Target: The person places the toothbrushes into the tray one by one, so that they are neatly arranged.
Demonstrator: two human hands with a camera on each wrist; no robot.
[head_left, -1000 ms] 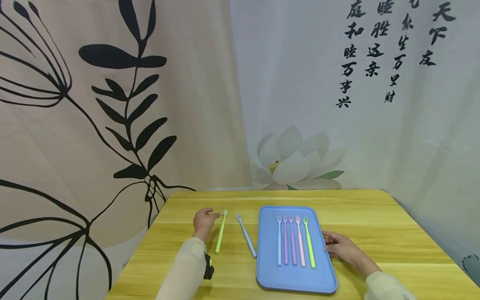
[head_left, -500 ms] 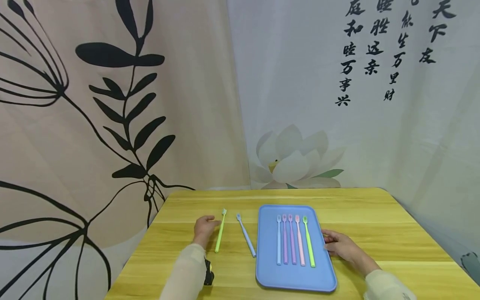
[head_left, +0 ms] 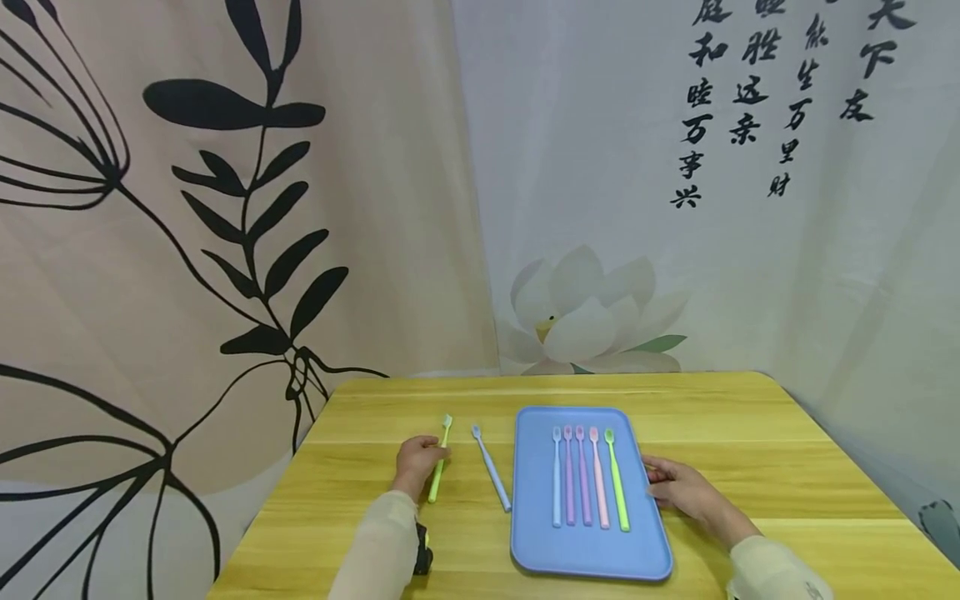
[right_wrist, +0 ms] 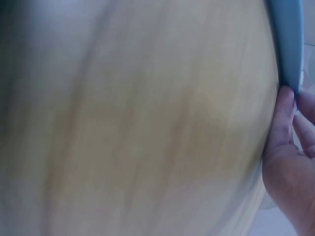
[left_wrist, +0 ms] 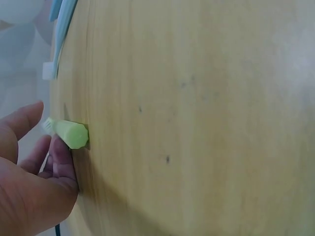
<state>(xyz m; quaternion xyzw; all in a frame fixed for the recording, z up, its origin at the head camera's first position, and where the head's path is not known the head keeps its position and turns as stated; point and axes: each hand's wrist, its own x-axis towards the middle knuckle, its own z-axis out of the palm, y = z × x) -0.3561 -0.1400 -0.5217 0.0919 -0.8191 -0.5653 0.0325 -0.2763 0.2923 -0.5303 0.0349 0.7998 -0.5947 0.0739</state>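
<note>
In the head view my left hand (head_left: 420, 463) is at a green toothbrush (head_left: 436, 482) lying on the table, its fingertips overlapping the handle. Seen from the left wrist, the green toothbrush (left_wrist: 73, 133) lies between the raised thumb and the fingers, which are right beside its handle; the thumb stands apart from it. My right hand (head_left: 684, 490) holds the right rim of a blue tray (head_left: 592, 557). The right wrist view shows thumb and fingers (right_wrist: 281, 118) at the edge of the tray (right_wrist: 290, 44).
A blue toothbrush (head_left: 491, 469) lies slanted between the green one and the tray. Inside the tray, several toothbrushes stand in a row: light blue (head_left: 557, 483), two purple (head_left: 570, 483), pink (head_left: 600, 483) and green (head_left: 618, 483). A printed curtain (head_left: 405, 208) hangs behind the wooden table (head_left: 750, 433).
My left hand has come slightly down and to the right, its fingertips now overlapping the green toothbrush's handle. The right hand stays at the tray's rim. The head view has tilted a little.
</note>
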